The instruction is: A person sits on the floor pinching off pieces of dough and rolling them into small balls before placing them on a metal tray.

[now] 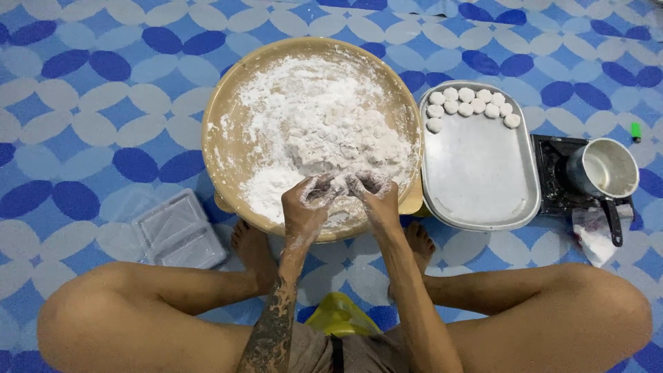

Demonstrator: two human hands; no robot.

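A: The fingers (pixel 324 185) of both hands are floured white and curled in; what are they on?

B: The left hand (pixel 307 204) and the right hand (pixel 373 193) meet at the near edge of the dough (pixel 345 148), fingers clenched into its near lump, the two hands touching each other.

A: Where does the dough lie?

B: In the wide tan bowl (pixel 221 131) on the floor, a rough mass right of centre, with loose flour (pixel 276 186) spread to its left and near side.

A: And about it?

B: Just right of the bowl a metal tray (pixel 480 186) carries a curved row of small white dough balls (pixel 469 103) along its far end. Farther right, a small metal pot (pixel 608 169) sits on a black stove (pixel 552 179). Near left lies a clear plastic lid (pixel 179 231) on the blue patterned mat (pixel 90 103).
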